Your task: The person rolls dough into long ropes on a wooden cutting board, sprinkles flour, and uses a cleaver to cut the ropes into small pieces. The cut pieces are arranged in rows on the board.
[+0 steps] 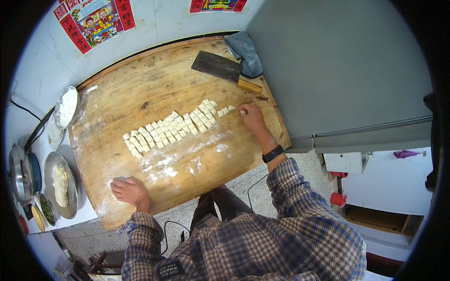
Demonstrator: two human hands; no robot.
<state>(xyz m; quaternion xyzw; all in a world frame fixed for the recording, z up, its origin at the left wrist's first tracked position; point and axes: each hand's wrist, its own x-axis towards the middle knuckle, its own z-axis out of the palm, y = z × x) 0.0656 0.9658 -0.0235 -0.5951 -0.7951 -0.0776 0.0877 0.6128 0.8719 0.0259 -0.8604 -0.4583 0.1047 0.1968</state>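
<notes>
Rows of small cut dough pieces (168, 130) lie across the middle of a floured wooden board (140, 80). A few separate pieces (225, 111) sit just right of the rows. Beside them my right hand (253, 118) pinches a small dough piece (242, 112) between thumb and fingers, close to the board. My left hand (129, 191) rests low at the board's left front, fingers curled over a small greyish thing (122, 178) that is mostly hidden; whether it is gripped does not show. A cleaver (218, 66) with a wooden handle lies at the back right.
A grey cloth (248, 52) lies at the back right corner by a large grey panel (337, 70). Along the left side stand a bowl of flour (67, 107), a patterned plate (54, 133), a metal bowl with a dough roll (61, 186), a dish of chopped greens (46, 209) and a lidded pan (21, 174).
</notes>
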